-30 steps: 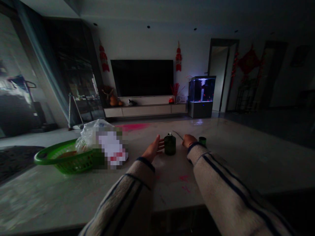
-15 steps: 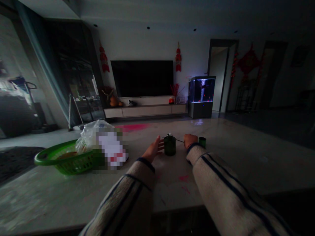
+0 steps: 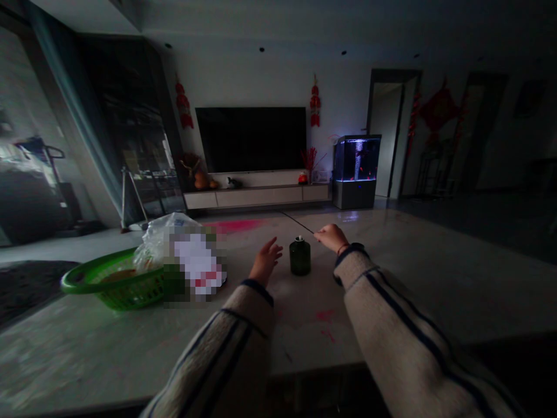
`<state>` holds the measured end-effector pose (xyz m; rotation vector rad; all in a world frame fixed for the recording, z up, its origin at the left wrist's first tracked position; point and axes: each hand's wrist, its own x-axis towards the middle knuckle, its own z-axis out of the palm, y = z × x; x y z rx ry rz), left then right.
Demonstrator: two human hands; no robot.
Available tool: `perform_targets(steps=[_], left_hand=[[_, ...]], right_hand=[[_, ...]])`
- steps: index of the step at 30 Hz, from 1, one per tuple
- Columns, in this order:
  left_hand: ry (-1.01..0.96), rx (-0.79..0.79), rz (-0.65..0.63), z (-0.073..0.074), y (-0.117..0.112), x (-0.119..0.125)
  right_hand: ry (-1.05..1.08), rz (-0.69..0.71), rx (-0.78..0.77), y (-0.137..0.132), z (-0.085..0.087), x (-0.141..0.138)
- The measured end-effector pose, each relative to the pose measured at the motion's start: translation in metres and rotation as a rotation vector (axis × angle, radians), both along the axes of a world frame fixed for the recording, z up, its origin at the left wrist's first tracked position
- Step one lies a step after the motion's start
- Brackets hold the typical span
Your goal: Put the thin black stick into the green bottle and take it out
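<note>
A small dark green bottle (image 3: 300,257) with a pale top stands upright on the stone table (image 3: 391,278). My left hand (image 3: 264,262) hovers just left of the bottle, fingers spread, holding nothing. My right hand (image 3: 331,237) is raised above and to the right of the bottle, fingers pinched on a thin dark stick (image 3: 298,223) that runs up and to the left. The small green cap seen earlier is hidden behind my right wrist.
A green plastic basket (image 3: 108,284) with a plastic bag (image 3: 165,232) sits at the table's left. Pink stains (image 3: 325,316) mark the tabletop near me. Beyond stand a TV (image 3: 251,138), a low cabinet and a lit fish tank (image 3: 357,168).
My right hand has lifted off the table with the thin stick, which now points up and left. My left hand drew slightly back from the bottle.
</note>
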<state>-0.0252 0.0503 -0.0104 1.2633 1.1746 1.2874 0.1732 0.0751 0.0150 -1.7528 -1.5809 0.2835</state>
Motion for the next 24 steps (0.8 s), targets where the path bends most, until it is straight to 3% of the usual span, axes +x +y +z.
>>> perform_targets(steps=[4, 8, 19, 24], left_hand=[[-0.053, 0.098, 0.149, 0.002, 0.002, -0.008], [-0.164, 0.128, 0.221, 0.010, 0.004, -0.019], [-0.343, 0.162, 0.390, 0.024, 0.005, -0.033], [-0.424, 0.103, 0.355, 0.026, 0.003, -0.033]], right_hand=[[0.254, 0.244, 0.135, 0.001, 0.005, -0.001], [0.396, 0.414, 0.139, -0.002, 0.009, -0.003], [0.430, 0.520, 0.070, -0.001, 0.006, 0.009], [0.675, 0.519, 0.075, -0.005, 0.012, 0.014]])
